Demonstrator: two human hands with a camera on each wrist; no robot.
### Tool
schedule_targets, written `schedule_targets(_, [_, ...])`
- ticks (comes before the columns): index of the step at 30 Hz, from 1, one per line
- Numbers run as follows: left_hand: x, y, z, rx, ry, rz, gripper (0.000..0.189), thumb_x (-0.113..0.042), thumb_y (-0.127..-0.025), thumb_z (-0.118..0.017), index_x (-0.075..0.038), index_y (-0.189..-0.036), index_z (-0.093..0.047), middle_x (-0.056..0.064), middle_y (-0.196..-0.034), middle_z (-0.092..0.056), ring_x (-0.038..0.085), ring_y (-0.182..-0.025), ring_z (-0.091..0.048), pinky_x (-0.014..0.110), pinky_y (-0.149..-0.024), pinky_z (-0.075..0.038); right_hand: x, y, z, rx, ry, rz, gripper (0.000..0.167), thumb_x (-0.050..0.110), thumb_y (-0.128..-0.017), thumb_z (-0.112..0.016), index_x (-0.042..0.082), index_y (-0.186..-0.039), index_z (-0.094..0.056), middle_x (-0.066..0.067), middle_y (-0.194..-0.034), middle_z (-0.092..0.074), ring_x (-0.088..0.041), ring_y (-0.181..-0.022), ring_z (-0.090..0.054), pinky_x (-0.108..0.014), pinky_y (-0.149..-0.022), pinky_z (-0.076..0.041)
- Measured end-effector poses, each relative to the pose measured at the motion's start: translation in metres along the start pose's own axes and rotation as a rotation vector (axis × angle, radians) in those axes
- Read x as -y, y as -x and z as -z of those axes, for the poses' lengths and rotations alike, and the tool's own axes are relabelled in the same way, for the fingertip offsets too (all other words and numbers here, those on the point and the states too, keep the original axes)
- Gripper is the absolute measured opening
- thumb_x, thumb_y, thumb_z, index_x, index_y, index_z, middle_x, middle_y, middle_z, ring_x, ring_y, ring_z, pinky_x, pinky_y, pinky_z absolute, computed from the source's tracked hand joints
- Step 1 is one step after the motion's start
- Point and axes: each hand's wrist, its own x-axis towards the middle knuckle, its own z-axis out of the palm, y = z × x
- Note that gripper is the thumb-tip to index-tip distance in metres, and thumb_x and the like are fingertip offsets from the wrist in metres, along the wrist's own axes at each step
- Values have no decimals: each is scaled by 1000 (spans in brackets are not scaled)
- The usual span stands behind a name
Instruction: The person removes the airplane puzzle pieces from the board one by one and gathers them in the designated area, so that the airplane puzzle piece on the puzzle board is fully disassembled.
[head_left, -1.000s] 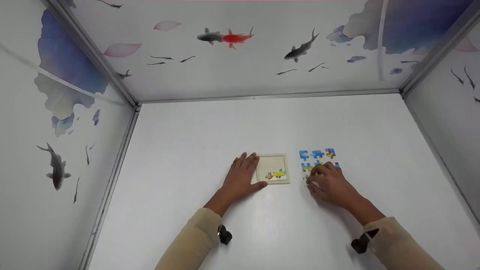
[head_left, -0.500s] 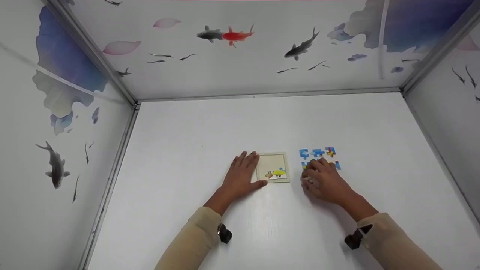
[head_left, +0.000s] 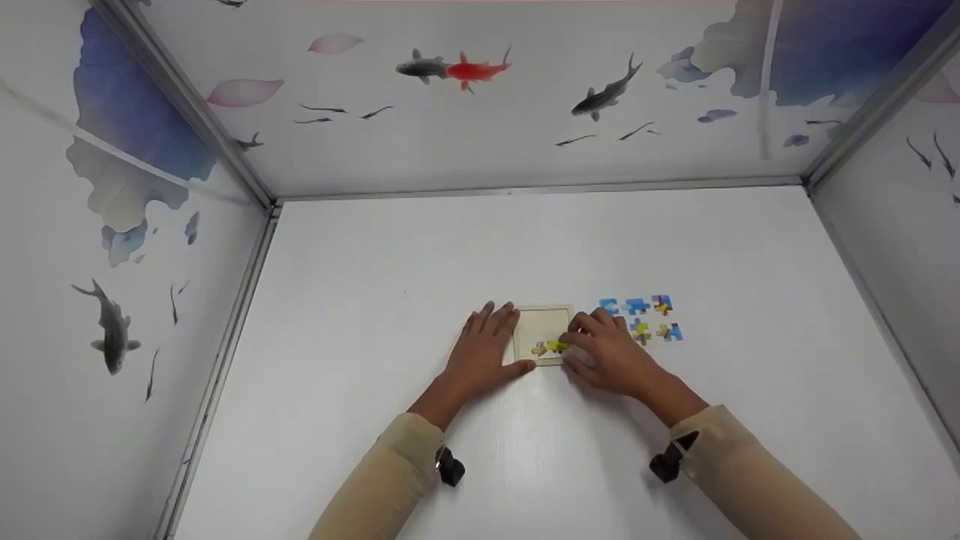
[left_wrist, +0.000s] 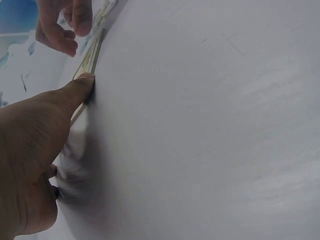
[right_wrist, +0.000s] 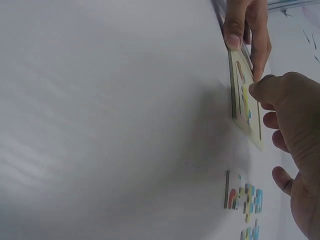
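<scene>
My left hand (head_left: 480, 352) lies flat with spread fingers along the left side of a small square wooden puzzle frame (head_left: 544, 307), its thumb at the near corner. Over the frame's right side, my right hand (head_left: 609, 356) has its fingers drawn together on a puzzle piece; only a pale bit shows, the rest is hidden by the fingers. Inside the frame, a yellow and brown section of jigsaw (head_left: 551, 348) fills part of the bottom. Loose jigsaw pieces (head_left: 637, 306) lie in rows right of the frame, some behind the right hand. In the right wrist view, a red-marked piece (right_wrist: 232, 197) lies nearest.
A white table (head_left: 420, 255) extends around the frame. Patterned panels with painted fish (head_left: 606, 94) close off the back and both sides, with metal strips at the joints. Each wrist carries a black camera (head_left: 450, 468).
My right hand has moved left from the loose pieces to the right side of the frame, fingers gathered. Several loose pieces have come back into sight. The left hand has stayed in place.
</scene>
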Motion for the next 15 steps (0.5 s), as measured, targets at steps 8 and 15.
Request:
schedule_targets(8, [1,-1,0,-3,-17,-9,97,-73,-105,-57,-10,-174,-32,8,-181,-30,35,-169,-19,54,-136,-19,11,-16,-8,26,20,21,31,30,-102,-83,17,-130,-80,-5,-125,-64,-28,-114,-54,-56,-91,-45])
schedule_targets(15, [2,-1,-1,1,-10,-11,98,-72,-105,-58,-10,-175,-31,8,-181,-29,35,-169,-18,54,-136,-19,17,-23,-13,31,36,65,24,28,-101,-84,20,-123,-79,-4,-124,-62,-28,-112,-52,-55,-87,-43])
